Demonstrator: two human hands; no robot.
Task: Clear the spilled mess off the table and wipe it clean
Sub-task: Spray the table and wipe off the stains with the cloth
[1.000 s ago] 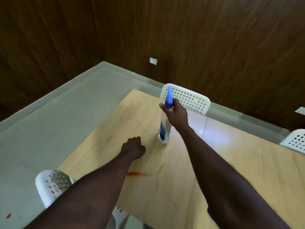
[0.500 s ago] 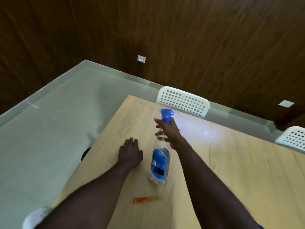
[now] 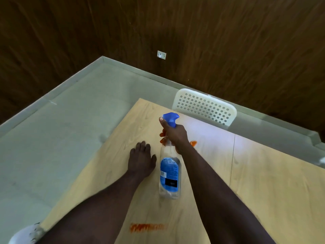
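1. Right hand [image 3: 176, 134] fingers grip the clear blue-labelled spray bottle [image 3: 169, 175], centre frame, partly hiding an orange smear [image 3: 193, 143].
2. Left hand [image 3: 141, 160] flat, fingers straight, on pale wooden surface [image 3: 267, 194].
3. White perforated chair [image 3: 204, 106] upper right.

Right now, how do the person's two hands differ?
The left hand lies flat on the table, fingers straight; the right hand is curled round the neck of the spray bottle. The left hand holds nothing; the right hand holds the bottle. Both are bare and reach over the same table.
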